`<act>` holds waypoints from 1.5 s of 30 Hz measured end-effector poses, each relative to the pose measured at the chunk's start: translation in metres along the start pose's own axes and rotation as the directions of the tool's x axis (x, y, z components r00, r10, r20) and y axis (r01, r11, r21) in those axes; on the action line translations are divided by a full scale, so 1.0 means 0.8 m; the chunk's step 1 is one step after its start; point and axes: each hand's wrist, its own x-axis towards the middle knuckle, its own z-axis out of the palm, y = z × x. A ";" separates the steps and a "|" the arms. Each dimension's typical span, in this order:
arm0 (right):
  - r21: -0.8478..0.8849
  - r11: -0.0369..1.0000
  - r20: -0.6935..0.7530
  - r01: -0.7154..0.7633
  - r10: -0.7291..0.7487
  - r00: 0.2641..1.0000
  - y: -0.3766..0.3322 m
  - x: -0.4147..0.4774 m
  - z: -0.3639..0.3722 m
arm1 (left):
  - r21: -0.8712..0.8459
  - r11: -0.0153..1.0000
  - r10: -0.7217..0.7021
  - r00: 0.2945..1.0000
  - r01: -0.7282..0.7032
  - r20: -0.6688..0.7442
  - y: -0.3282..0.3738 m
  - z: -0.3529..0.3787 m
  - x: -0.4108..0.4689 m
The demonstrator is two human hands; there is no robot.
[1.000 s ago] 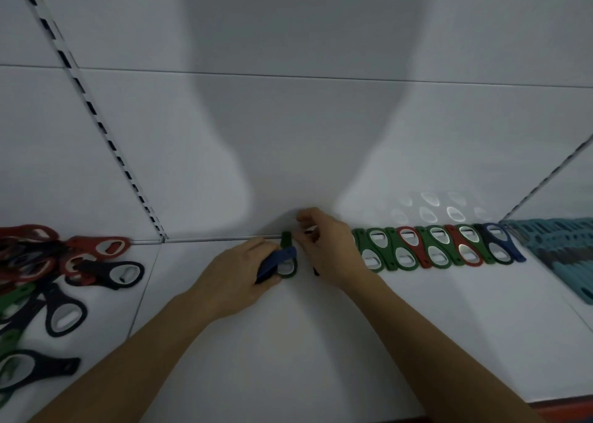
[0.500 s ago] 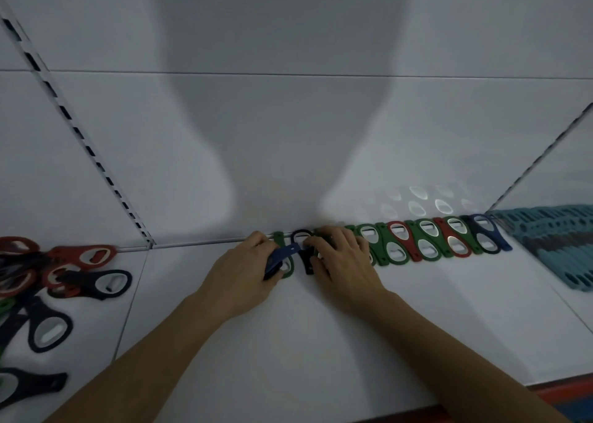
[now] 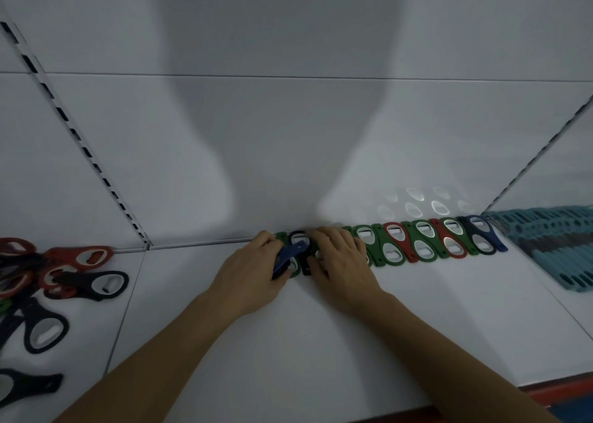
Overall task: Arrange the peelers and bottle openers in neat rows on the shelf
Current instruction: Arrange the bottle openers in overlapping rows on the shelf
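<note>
Fingers (image 3: 268, 241) of the left hand (image 3: 250, 275) curled round a blue bottle opener (image 3: 290, 253), gripping it tilted over the left end of the row (image 3: 423, 244). Fingers (image 3: 325, 237) of the right hand (image 3: 345, 264) laid fairly straight and close together, palm down, pressing on the openers at that same end, holding nothing. Between the two hands, a black bottle opener (image 3: 299, 236) lying on the shelf (image 3: 288, 342), ring end toward the back panel (image 3: 288, 134), just beside a green opener (image 3: 281, 237) partly hidden under the left fingers. Rightward from the right hand, green, red, black and blue openers side by side, overlapping, close against the foot of the back panel. Farther right, on the next section of shelf, teal peelers (image 3: 552, 246) packed in tight rows. Well apart on the left, beyond a slotted upright (image 3: 80, 140), a loose pile (image 3: 64, 275) of red, black and green openers lying at all angles, some crossing one another. Along the near right edge of the shelf, a red strip (image 3: 561, 387).
</note>
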 end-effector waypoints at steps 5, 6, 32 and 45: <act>0.250 0.927 -0.136 0.279 -0.252 0.958 -0.013 0.008 -0.033 | -0.096 0.995 0.032 0.999 -0.033 -0.011 -0.001 -0.017 -0.005; 0.318 0.893 -0.144 0.317 -0.285 0.948 -0.019 0.012 -0.037 | -0.109 0.994 0.032 0.999 -0.031 0.005 -0.001 -0.021 -0.006; -0.021 0.996 -0.012 0.092 -0.092 0.996 -0.040 0.005 0.000 | -0.038 0.997 -0.073 0.996 0.074 0.046 -0.058 -0.032 -0.051; -0.138 0.990 0.066 0.019 -0.010 0.998 -0.022 -0.001 0.014 | 0.037 0.992 -0.118 0.993 0.118 -0.012 -0.019 -0.017 -0.022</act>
